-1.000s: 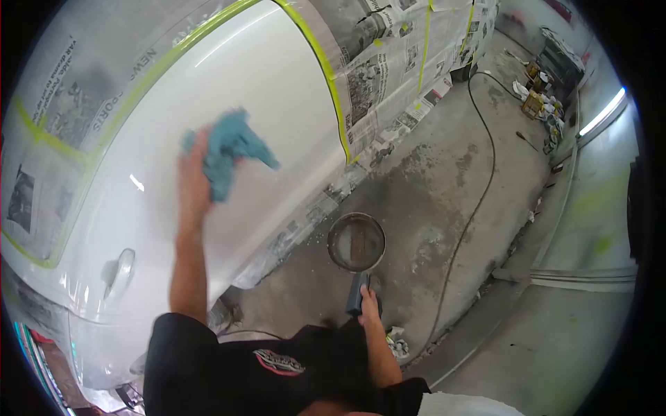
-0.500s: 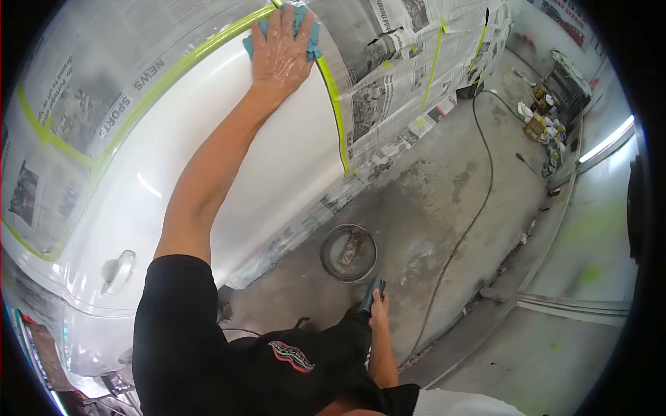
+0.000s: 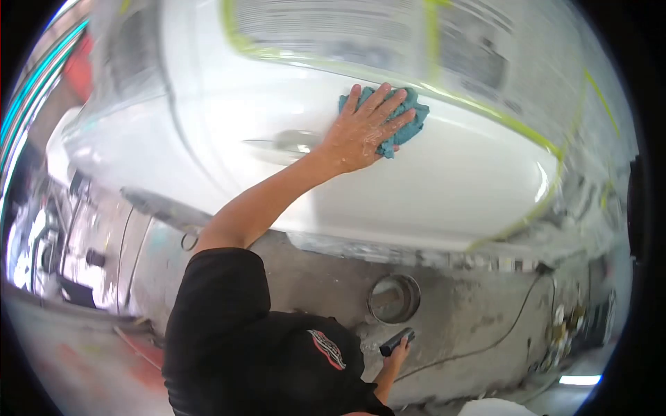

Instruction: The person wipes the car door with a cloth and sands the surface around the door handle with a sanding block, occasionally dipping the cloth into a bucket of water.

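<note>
My left hand [image 3: 359, 137] presses a crumpled blue-green cloth [image 3: 414, 126] onto the white car door [image 3: 444, 184]. Its fingers are bent over the cloth, and the wet skin glistens. Just left of the wrist is the door handle [image 3: 295, 142]. Low down on the right side, my right hand [image 3: 397, 360] grips a dark, oblong block [image 3: 397, 342] close to my body. Yellow-green masking tape [image 3: 499, 125] borders the panel above the cloth, holding newspaper [image 3: 333, 31] over the window.
A round bucket [image 3: 418, 298] with a brownish shape inside stands on the concrete floor below the door. A dark hose [image 3: 479, 352] snakes across the floor to the right. Cans and clutter [image 3: 565, 326] lie at the far right. Newspaper-masked bodywork continues beyond the door.
My view has swung leftward along the car. My left hand and the cloth have moved from the door's taped upper corner back toward the handle. My right hand still holds the block.
</note>
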{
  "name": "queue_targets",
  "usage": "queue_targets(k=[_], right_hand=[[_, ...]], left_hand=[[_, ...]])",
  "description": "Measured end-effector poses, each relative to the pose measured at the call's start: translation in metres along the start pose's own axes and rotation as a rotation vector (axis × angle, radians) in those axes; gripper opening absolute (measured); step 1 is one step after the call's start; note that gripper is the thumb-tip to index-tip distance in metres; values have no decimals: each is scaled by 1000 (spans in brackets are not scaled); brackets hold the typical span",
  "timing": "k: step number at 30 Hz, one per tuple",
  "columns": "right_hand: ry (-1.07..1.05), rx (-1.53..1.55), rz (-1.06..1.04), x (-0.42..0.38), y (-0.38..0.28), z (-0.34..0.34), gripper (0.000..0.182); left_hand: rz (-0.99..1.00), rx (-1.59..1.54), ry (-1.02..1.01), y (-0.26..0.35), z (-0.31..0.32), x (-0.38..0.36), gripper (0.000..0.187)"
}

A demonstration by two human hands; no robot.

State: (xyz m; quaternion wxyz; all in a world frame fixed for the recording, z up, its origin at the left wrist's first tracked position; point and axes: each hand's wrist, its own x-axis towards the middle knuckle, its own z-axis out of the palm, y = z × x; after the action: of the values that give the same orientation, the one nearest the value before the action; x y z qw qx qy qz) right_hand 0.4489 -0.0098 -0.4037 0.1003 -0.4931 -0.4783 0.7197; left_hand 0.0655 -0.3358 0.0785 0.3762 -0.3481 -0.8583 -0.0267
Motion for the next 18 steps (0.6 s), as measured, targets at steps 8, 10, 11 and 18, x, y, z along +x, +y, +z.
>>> queue_targets(k=[8,10,11,18], right_hand=[[-76,-165,-100,-46,39,41,57],[-47,-167,-61,-59,41,46,56],[-37,-150,-55,-69,39,47,57],[21,-143,-2,-93,39,37,55]], left_hand=[[-440,166,131,-153,-97,-132,74],[-467,193,220,-189,-112,-160,72],[-484,203,258,-202,-115,-174,72],[-529,123,586,-204,-69,-252,67]])
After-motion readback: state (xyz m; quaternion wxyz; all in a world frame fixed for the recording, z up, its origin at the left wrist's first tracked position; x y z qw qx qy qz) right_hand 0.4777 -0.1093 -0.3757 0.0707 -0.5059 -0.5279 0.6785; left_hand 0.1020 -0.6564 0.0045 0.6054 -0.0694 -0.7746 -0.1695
